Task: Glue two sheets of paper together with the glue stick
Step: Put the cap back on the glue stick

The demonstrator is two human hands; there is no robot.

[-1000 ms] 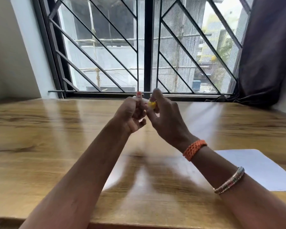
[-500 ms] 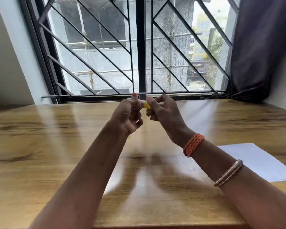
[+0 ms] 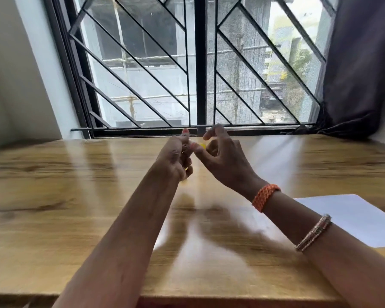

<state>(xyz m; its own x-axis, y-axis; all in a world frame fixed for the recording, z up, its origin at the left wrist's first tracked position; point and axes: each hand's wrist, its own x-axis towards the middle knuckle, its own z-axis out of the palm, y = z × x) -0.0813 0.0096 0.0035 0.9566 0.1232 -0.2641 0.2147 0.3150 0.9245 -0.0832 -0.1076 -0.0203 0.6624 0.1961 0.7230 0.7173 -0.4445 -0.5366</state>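
Daylight comes through a barred window [image 3: 196, 63] with a dark curtain [image 3: 360, 63] bunched at its right side, and below it a glossy wooden surface [image 3: 53, 196] fills the lower half of the view. White paper [image 3: 351, 218] lies flat near the right edge of the surface, beside the right forearm and well apart from both hands; whether it is one sheet or two stacked cannot be told. Two bare forearms reach forward from the near edge and meet above the middle of the surface, toward the far edge. An orange woven band [image 3: 266, 197] circles the right wrist, and thin beaded bracelets [image 3: 313, 233] sit further down that forearm. The left hand [image 3: 176, 158] is curled into a closed grip, thumb up, seemingly around the body of the glue stick [image 3: 201, 146], of which only a small blurred yellow bit shows between the hands. The right hand [image 3: 225, 158] sits just beside it with fingers half open and loosely spread, touching or nearly touching that yellow end; it grips nothing that can be made out. The stick's long axis appears to run sideways, from the left hand toward the right, so the right hand looks placed to pull or twist the cap off. Paper lies to the right of and nearer than the stick.
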